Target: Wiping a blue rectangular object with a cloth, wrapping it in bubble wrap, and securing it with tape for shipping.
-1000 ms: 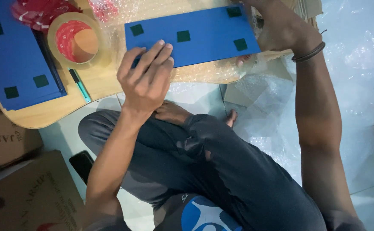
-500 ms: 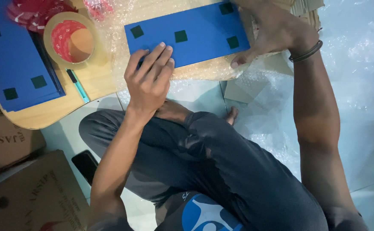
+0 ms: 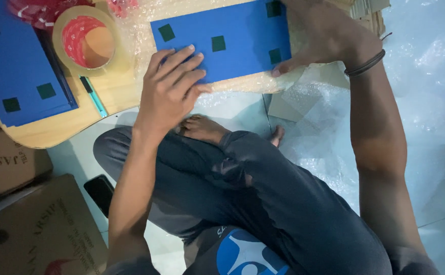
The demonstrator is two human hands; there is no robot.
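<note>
Cardboard boxes (image 3: 34,229): two brown boxes are seen at the 8 o'clock corner of the view, on the floor beside the worktop.
Second blue board (image 3: 21,71): a blue sheet with small dark squares is laid at 10 o'clock on the wooden worktop (image 3: 110,97), its left part cut off by the frame edge.
Tape roll (image 3: 85,40): a wide roll of brown tape is set flat at 11 o'clock, just right of the second blue board; red material is seen through its hole.
Pen (image 3: 93,97): a teal pen is laid below the roll, near the worktop's curved edge.
Phone (image 3: 100,192): a dark phone is laid on the pale floor at 8 o'clock, beside the seated person's knee.
Left hand (image 3: 169,91): it is pressed flat on the lower left corner of the blue board, fingers (image 3: 181,58) spread and released, nothing grasped.
Blue board (image 3: 222,40): the blue sheet with dark squares is laid at 12 o'clock on bubble wrap (image 3: 242,84) over the worktop, between the two hands.
Right hand (image 3: 324,35): it is placed at 1 o'clock on the board's right end, the thumb pressed at the lower right corner; whether the edge is gripped cannot be told. A dark band is worn at the wrist.
Plastic sheet (image 3: 426,102): clear wrap is spread over the floor at 3 o'clock.
</note>
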